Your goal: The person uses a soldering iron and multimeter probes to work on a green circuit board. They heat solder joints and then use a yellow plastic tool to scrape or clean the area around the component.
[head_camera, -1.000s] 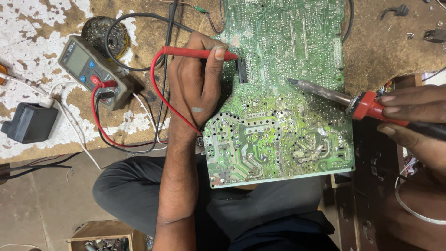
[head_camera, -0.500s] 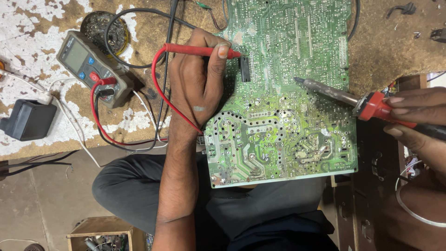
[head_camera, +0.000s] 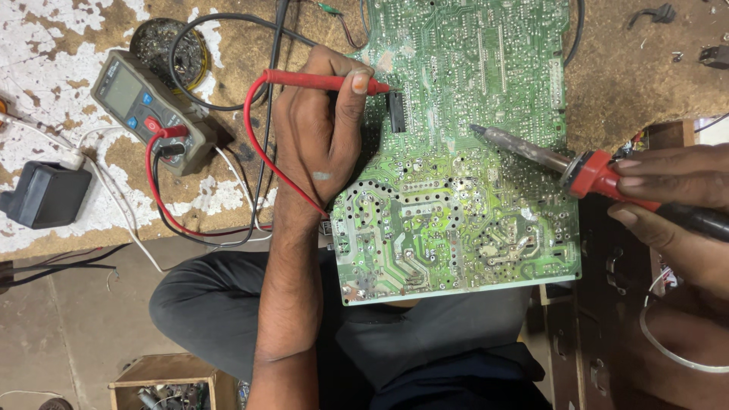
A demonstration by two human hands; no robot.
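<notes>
Here the left hand pinches a red probe over the circuit board.

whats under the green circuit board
The green circuit board lies partly on the worn workbench, and its lower edge overhangs the person's lap. Whatever sits directly beneath the board is covered.

Worn brown workbench with flaking white paint at left, green circuit board overhanging its edge, grey multimeter, black adapter, round solder tin, loose cables
</notes>
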